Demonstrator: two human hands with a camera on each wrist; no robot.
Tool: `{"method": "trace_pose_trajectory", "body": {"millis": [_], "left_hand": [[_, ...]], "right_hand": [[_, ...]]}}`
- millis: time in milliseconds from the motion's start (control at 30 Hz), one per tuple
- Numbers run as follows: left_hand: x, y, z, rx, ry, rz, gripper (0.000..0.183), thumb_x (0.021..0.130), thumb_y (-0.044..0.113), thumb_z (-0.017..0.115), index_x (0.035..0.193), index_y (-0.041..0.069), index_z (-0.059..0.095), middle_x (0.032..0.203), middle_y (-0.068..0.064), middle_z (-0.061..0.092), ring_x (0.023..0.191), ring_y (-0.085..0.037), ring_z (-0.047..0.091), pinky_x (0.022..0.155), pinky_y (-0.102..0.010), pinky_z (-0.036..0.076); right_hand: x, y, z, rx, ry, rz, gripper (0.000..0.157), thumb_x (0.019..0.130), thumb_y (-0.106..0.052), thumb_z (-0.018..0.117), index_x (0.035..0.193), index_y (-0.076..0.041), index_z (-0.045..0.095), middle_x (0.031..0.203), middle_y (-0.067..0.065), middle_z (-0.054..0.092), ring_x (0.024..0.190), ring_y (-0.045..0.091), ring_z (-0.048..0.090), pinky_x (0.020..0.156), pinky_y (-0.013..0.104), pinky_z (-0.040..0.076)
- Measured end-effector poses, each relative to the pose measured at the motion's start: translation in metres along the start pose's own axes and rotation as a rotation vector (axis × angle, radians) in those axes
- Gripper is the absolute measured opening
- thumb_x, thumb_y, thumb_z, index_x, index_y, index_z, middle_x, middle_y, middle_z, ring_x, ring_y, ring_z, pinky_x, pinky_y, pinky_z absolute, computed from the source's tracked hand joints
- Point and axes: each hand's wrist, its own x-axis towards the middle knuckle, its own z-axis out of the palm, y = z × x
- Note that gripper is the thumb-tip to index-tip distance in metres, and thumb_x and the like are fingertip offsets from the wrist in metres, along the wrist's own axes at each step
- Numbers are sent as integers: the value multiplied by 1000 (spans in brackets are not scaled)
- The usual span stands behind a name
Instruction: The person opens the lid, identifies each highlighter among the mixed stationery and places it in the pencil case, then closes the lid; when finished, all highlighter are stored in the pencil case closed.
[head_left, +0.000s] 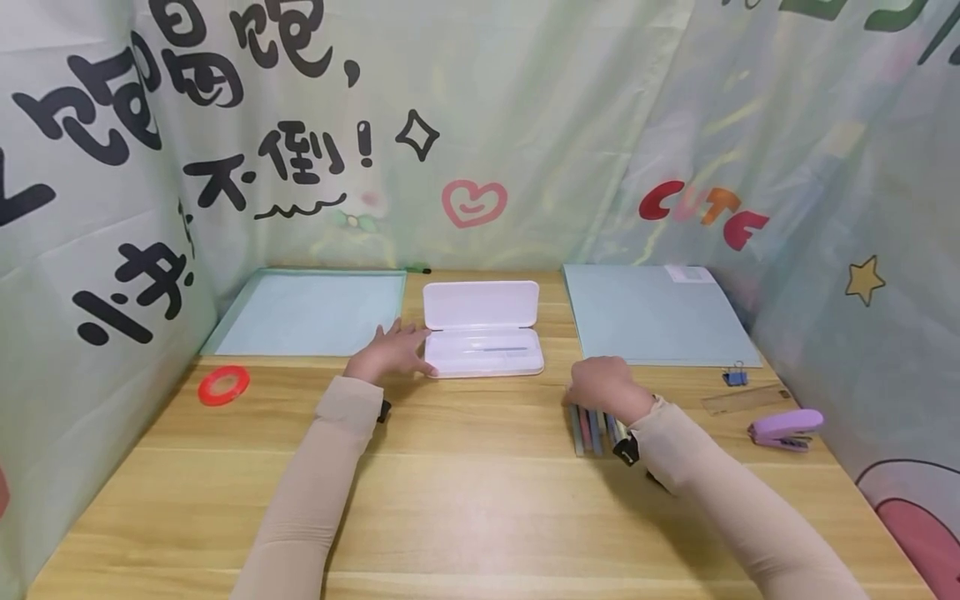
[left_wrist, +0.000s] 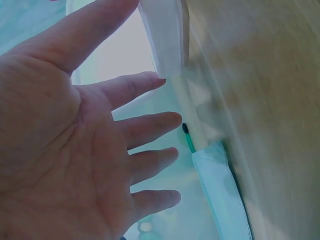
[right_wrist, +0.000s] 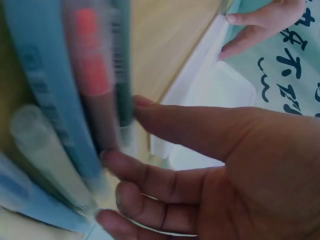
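A white pencil case (head_left: pixel 483 367) lies with its lid (head_left: pixel 482 305) raised. Inside it is a thin, dark, stick-like item (head_left: pixel 506 349). My left hand (head_left: pixel 390 352) is at the case's left edge, its fingers spread and fairly straight in the left wrist view. My right hand (head_left: pixel 606 387) is over the top ends of several pens lying side by side. In the right wrist view, its thumb and index finger pinch a dark green pen (right_wrist: pixel 122 65) at the row's end. Beside that pen are a pink-red pen (right_wrist: pixel 94 60) and a blue pen (right_wrist: pixel 50 90).
Light blue folders lie at the back left (head_left: pixel 322 312) and back right (head_left: pixel 652 312). A red tape roll (head_left: pixel 223 386) is on the left. To the right are a blue binder clip (head_left: pixel 736 378), a ruler (head_left: pixel 746 400) and a purple stapler (head_left: pixel 786 428). Cloth hangs behind the table.
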Motion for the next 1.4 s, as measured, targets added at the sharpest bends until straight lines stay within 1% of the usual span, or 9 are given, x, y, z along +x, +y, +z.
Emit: {"method": "trace_pose_trajectory", "body": {"millis": [133,333,533,767,933,1033,1200,1267,1400], "left_hand": [[2,-1,1,12,0,5,82,74,48,61,138,16,23,140,-19,14,127,-39,-2,96,-56,-6],[5,-3,3,9,-7,2,84,73,51,61,139,16,23,141,-19,14,127,-39,-2,96,-56,-7],[5,-4,2,8,-4,0,84,72,51,61,139,16,23,141,-18,14,127,-38,-3,96,-56,-8],[4,-3,1,47,-12,0,85,72,51,61,138,16,24,140,-18,16,127,-38,-3,96,-56,-7],[6,-2,2,66,-3,3,85,71,53,61,138,16,23,140,-18,17,127,-37,-3,96,-56,-6],[7,-2,2,72,-2,4,86,71,53,61,138,15,24,140,-19,16,127,-37,-2,96,-56,-6],[7,-1,2,83,-1,8,85,71,53,61,138,14,25,140,-19,17,128,-37,-2,97,-55,-5],[7,-1,3,88,2,6,85,70,53,62,138,15,26,140,-18,18,128,-36,-3,97,-55,-5],[9,-2,4,87,8,7,85,71,53,62,137,15,26,140,-17,19,127,-36,-4,97,-55,-6]], "right_hand": [[-1,-1,5,27,32,9,38,75,-40,61,50,-16,46,49,-3,42,46,13,38,44,31,34],[0,-6,8,21,29,3,38,77,-35,57,46,-16,44,46,-3,42,43,13,38,40,29,31],[1,-10,9,-3,40,4,32,77,-26,52,48,-16,48,48,-2,46,44,14,43,40,30,35],[-1,-11,10,29,47,26,29,75,-29,51,48,-16,49,49,-2,47,46,15,45,40,30,36],[0,-9,3,94,113,34,33,74,-34,49,46,-17,44,47,-2,42,45,15,41,39,30,33],[2,-9,-3,169,136,29,36,76,-34,50,45,-17,43,43,-4,39,42,14,38,37,28,30],[12,-13,-10,266,177,-1,35,78,-26,49,46,-16,39,40,-5,33,37,11,31,36,24,22],[17,-16,-12,249,230,-23,30,77,-22,46,50,-16,36,42,-5,29,39,10,25,38,24,19],[29,-23,-15,181,362,-92,20,79,-20,44,59,-15,41,45,-6,32,41,10,25,38,25,20]]}}
